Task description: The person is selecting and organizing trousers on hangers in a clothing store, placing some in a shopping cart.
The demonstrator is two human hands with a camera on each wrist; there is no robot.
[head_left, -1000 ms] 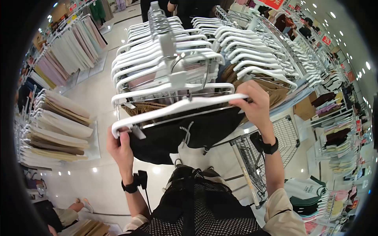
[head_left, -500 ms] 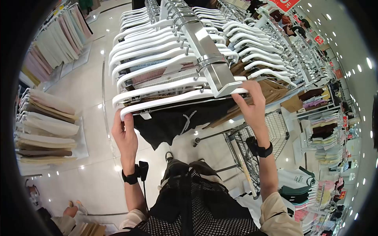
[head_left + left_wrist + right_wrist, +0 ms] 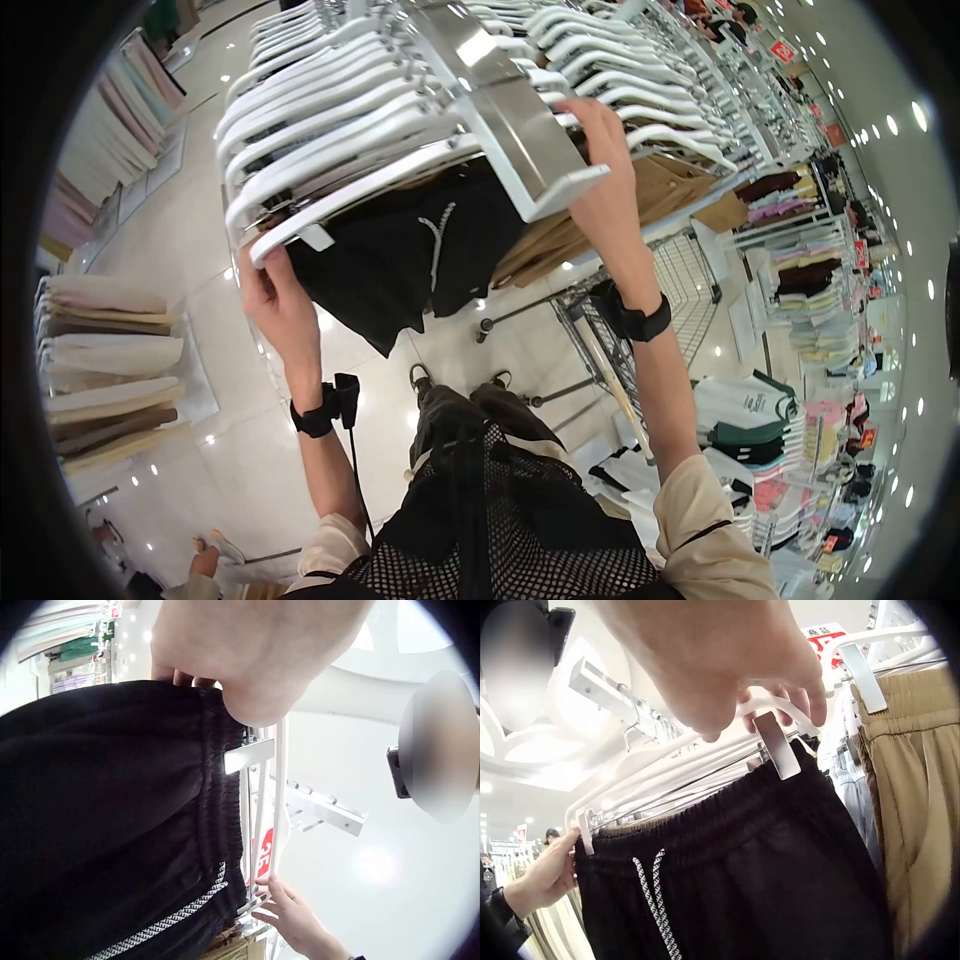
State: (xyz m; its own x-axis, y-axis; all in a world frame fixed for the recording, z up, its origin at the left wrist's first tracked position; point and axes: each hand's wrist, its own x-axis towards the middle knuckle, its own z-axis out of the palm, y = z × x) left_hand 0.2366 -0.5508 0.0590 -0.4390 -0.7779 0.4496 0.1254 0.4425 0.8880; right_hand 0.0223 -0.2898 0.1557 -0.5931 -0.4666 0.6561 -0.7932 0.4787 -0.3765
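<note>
Black shorts point(image 3: 390, 250) with an elastic waist and a black-and-white drawstring point(image 3: 654, 896) hang from a white clip hanger point(image 3: 335, 207). A metal clip point(image 3: 778, 746) grips the waistband near each end. My left hand point(image 3: 282, 305) pinches the hanger's left end, thumb in front. At the other end my right hand point(image 3: 608, 190) holds the hanger, its fingers behind the bar in the right wrist view. The flat end of the chrome rail point(image 3: 525, 125) hides the hanger's middle and hook in the head view. More white hangers point(image 3: 300, 130) stand close behind.
Tan trousers point(image 3: 650, 205) hang on the neighbouring rail to the right. A wire shopping cart point(image 3: 680, 290) stands below my right forearm. Folded-over trousers point(image 3: 110, 355) hang on a rack at left. Racks of tops point(image 3: 745, 410) line the right side.
The hanger with the shorts has moved from in front of the rail's end to underneath it, against the row of hangers. Both hands kept hold, reaching further forward.
</note>
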